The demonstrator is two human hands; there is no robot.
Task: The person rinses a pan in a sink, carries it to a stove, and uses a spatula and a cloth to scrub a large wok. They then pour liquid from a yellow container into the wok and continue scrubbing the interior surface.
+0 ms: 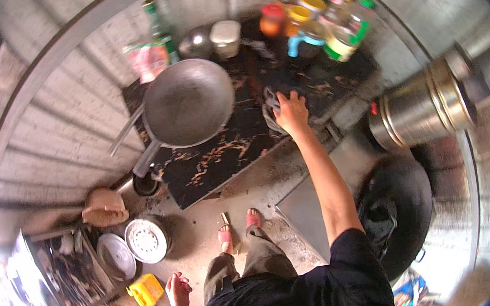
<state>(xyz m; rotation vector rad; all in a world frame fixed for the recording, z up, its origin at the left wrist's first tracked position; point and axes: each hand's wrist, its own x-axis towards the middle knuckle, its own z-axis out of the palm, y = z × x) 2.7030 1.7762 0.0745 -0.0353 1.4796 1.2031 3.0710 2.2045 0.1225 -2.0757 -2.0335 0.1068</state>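
My right hand (291, 113) is pressed on a dark grey cloth (271, 117), which lies bunched on the black marbled countertop (210, 166) near its front edge. Loosely curled and holding nothing visible, my left hand (178, 290) hangs low by my side, above the floor. A grey metal wok (188, 102) with a handle rests on the left part of the counter, left of the cloth. Behind my right hand, toward the wall, are blurred jars with yellow lids (299, 13) and a plastic bottle with a green cap (351, 32).
At the back stand a green glass bottle (158, 26) and a pale lidded container (226, 38). A metal cylinder (422, 101) and a large black wok (403, 193) are at right. A yellow jerrycan (146, 291) and a perforated white metal dish (145, 241) sit at lower left.
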